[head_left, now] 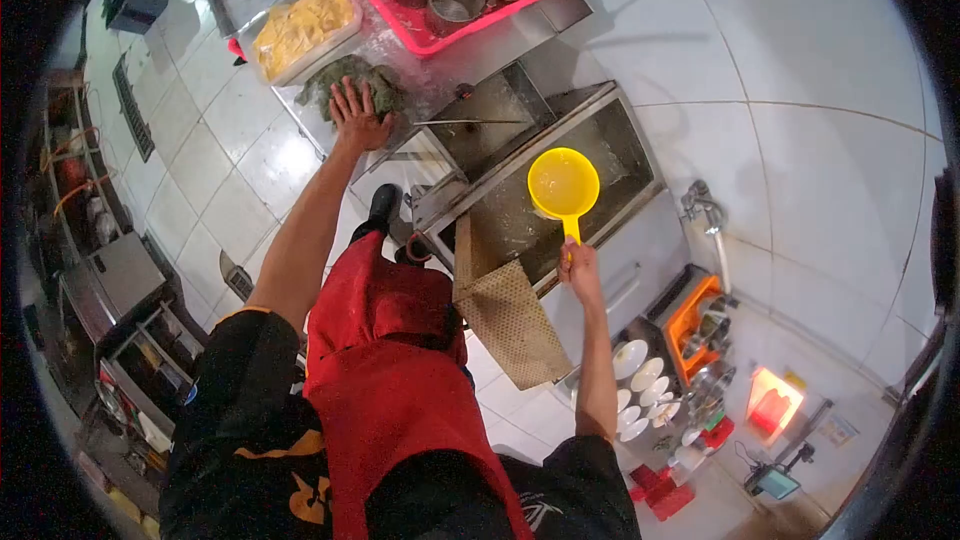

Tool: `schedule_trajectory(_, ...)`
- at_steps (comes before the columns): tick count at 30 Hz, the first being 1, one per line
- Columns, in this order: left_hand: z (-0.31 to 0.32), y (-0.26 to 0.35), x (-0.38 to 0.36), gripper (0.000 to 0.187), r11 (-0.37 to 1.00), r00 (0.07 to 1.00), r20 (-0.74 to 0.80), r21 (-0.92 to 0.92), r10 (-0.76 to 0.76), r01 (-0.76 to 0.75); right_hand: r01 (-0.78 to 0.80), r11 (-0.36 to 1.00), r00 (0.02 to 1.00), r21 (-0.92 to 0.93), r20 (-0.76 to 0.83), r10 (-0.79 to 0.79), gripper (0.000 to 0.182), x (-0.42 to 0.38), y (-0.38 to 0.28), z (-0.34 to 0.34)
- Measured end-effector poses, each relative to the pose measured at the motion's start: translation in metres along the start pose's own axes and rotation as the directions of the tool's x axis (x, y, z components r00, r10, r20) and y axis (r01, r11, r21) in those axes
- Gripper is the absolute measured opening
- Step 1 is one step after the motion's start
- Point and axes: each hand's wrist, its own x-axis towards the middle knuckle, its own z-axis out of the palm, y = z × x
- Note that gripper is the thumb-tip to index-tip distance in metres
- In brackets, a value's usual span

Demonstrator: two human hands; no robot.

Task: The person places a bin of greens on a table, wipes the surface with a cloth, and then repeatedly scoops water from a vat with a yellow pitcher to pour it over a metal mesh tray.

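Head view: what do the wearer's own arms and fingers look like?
Left fingers and right fingers ungloved. Forearms bare below short black sleeves. Orange markings on the shirt's left side. No watch or cables visible.

1. Holding a yellow dipper (563, 182) over the sink (622, 148) with the right hand (578, 272).
2. Resting the left hand (361, 118), fingers spread, on a crumpled green bundle (352, 66), left of the sink.
3. Wearing a red apron (400, 390) near the sink.
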Motion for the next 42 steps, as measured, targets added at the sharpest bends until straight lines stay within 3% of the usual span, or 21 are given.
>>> schedule_trajectory(1, 0.007, -0.004, -0.001, 0.091, 1.0, 1.0, 0.004, -0.002, -0.008, 0.008, 0.064, 0.992, 0.998, -0.108, 0.024, -0.062, 0.037, -0.006, -0.008, 0.003)
schedule_trajectory(3, 0.004, -0.003, -0.004, 0.091, 0.996, 1.0, 0.024, -0.09, -0.001, 0.003, 0.007, 0.989, 1.0, -0.147, -0.019, -0.01, 0.031, -0.006, -0.025, 0.015)
schedule_trajectory(5, 0.001, -0.003, -0.008, 0.093, 0.998, 1.0, -0.022, -0.06, -0.019, 0.018, 0.048, 0.957, 0.996, -0.287, -0.061, -0.068, 0.026, -0.005, -0.036, 0.028)
schedule_trajectory(7, -0.015, 0.0, -0.013, 0.096, 0.992, 0.998, 0.059, -0.126, -0.025, 0.032, 0.084, 0.912, 0.994, -0.401, -0.037, -0.107, 0.025, -0.003, -0.046, 0.036)
schedule_trajectory(9, -0.007, -0.004, -0.012, 0.097, 0.991, 0.997, 0.057, -0.127, -0.046, 0.053, 0.163, 0.749, 0.971, -0.642, -0.032, -0.239, 0.026, -0.001, -0.056, 0.053)
schedule_trajectory(11, 0.002, -0.004, -0.01, 0.094, 0.983, 0.999, -0.006, -0.18, -0.048, 0.046, 0.13, 0.722, 0.979, -0.679, -0.03, -0.204, 0.028, -0.002, -0.076, 0.074)
schedule_trajectory(14, 0.0, 0.0, -0.01, 0.092, 0.985, 0.999, -0.028, -0.171, -0.04, 0.035, 0.214, 0.512, 0.942, -0.832, 0.038, -0.333, 0.027, -0.002, -0.089, 0.097)
schedule_trajectory(18, -0.003, -0.003, -0.013, 0.093, 0.981, 0.999, 0.014, -0.185, -0.05, 0.052, 0.284, 0.443, 0.888, -0.851, 0.059, -0.456, 0.024, 0.01, -0.084, 0.115)
schedule_trajectory(21, -0.002, -0.005, -0.013, 0.093, 0.976, 0.999, 0.015, -0.209, -0.05, 0.052, 0.198, 0.396, 0.935, -0.897, 0.052, -0.351, 0.023, 0.009, -0.085, 0.135)
schedule_trajectory(24, 0.001, -0.01, -0.015, 0.091, 0.972, 0.999, 0.03, -0.231, -0.042, 0.047, 0.134, 0.509, 0.97, -0.851, 0.007, -0.244, 0.024, 0.009, -0.074, 0.15)
schedule_trajectory(26, 0.007, -0.008, -0.015, 0.088, 0.973, 0.998, 0.043, -0.224, -0.047, 0.055, 0.308, 0.228, 0.922, -0.923, 0.232, -0.309, 0.022, 0.031, -0.035, 0.137)
schedule_trajectory(27, 0.006, -0.006, -0.014, 0.088, 0.974, 0.998, 0.039, -0.223, -0.039, 0.047, 0.304, 0.232, 0.922, -0.924, 0.224, -0.314, 0.022, 0.046, -0.015, 0.128)
schedule_trajectory(29, 0.005, -0.002, -0.011, 0.088, 0.975, 0.996, 0.063, -0.211, -0.059, 0.071, 0.268, 0.042, 0.919, -0.963, 0.242, -0.311, 0.022, 0.068, 0.007, 0.118)
schedule_trajectory(32, 0.006, -0.001, -0.004, 0.088, 0.975, 0.997, 0.046, -0.212, -0.057, 0.066, 0.233, -0.016, 0.904, -0.972, 0.223, -0.364, 0.025, 0.077, 0.005, 0.109)
schedule_trajectory(36, 0.007, 0.002, 0.008, 0.089, 0.988, 0.996, 0.068, -0.139, -0.058, 0.067, 0.111, 0.056, 0.937, -0.992, 0.086, -0.339, 0.022, 0.057, 0.003, 0.076)
schedule_trajectory(38, 0.0, 0.005, 0.004, 0.089, 0.987, 0.99, 0.115, -0.125, -0.085, 0.099, -0.018, 0.226, 0.944, -0.974, -0.091, -0.317, 0.029, 0.043, 0.002, 0.051)
schedule_trajectory(39, 0.003, 0.005, 0.005, 0.089, 0.988, 0.99, 0.116, -0.122, -0.078, 0.092, -0.024, 0.231, 0.944, -0.973, -0.098, -0.316, 0.029, 0.05, 0.015, 0.034)
schedule_trajectory(41, 0.012, 0.004, 0.008, 0.089, 0.993, 0.995, 0.059, -0.076, -0.081, 0.085, -0.187, 0.147, 0.927, -0.971, -0.224, -0.3, 0.028, 0.076, 0.063, -0.003)
schedule_trajectory(42, 0.014, 0.005, 0.008, 0.088, 0.995, 0.996, 0.03, -0.052, -0.081, 0.083, -0.186, 0.255, 0.916, -0.949, -0.261, -0.305, 0.039, 0.086, 0.067, -0.01)
